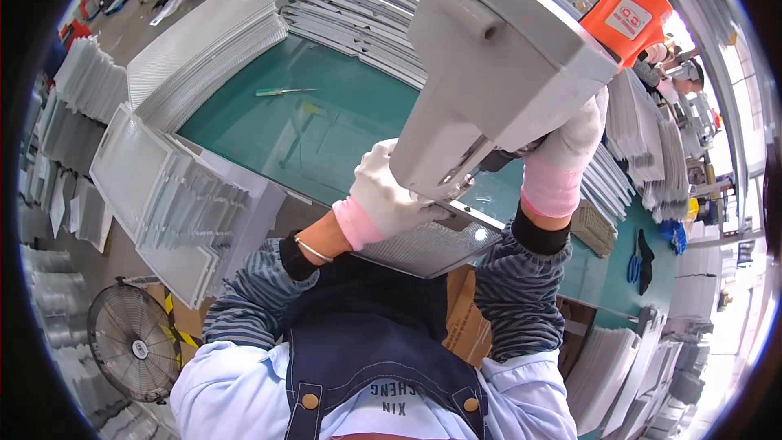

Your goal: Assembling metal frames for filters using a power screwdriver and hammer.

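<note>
A bulky grey power tool (497, 57), with an orange block (629, 20) and a black cable at its upper end, fills the upper middle. My right hand (568, 143), in a white and pink glove, is closed round the tool's handle; its fingers are mostly hidden behind the housing. The tool's nose is tilted down onto the frame edge of a mesh panel (428, 251). That panel leans at the table's near edge, in front of my body. Beside the nose, my left hand (387, 195), gloved alike, grips the panel's upper edge; some fingertips are hidden.
On the green table (342, 85) lies a screwdriver with a green handle (277, 92). Stacked mesh panels (199, 53) stand at left, and frame strips (350, 12) lie along the back. Blue-handled scissors (635, 265) rest at right. A fan (134, 342) stands lower left.
</note>
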A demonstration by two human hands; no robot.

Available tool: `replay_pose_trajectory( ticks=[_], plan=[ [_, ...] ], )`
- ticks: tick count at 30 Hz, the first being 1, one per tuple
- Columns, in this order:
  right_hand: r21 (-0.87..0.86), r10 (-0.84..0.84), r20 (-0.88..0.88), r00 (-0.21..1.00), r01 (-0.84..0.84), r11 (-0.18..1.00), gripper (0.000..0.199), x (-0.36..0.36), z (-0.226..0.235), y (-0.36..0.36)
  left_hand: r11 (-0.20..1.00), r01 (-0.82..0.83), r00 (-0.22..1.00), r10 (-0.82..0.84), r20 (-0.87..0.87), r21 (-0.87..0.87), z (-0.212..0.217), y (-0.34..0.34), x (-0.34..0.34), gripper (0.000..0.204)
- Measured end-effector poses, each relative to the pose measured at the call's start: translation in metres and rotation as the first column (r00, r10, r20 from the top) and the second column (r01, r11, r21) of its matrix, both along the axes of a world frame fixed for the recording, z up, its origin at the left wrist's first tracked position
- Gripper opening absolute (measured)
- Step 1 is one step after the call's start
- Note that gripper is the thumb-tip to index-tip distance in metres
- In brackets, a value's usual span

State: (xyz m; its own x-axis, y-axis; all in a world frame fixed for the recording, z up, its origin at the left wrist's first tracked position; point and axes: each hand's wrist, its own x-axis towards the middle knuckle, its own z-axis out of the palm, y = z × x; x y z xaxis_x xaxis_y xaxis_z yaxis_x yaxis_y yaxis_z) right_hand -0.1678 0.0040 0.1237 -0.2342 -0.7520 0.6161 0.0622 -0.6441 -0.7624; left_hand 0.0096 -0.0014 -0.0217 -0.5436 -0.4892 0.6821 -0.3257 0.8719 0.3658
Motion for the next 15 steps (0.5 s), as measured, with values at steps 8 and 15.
replay_pose_trajectory(
  ticks=[8, 15],
  plan=[
    [-0.024, -0.282, -0.149, 0.948, 0.282, 0.959, 0.015, 0.012, 0.057, -0.006, 0.994, 0.036, 0.999, -0.036, 0.006, -0.104, 0.032, -0.007, 0.005, 0.052],
    [-0.190, -0.516, -0.283, 0.809, 0.480, 0.856, 0.016, 0.000, 0.139, 0.004, 0.980, 0.062, 0.994, -0.044, 0.099, -0.188, 0.046, -0.004, -0.007, 0.072]
  ],
)
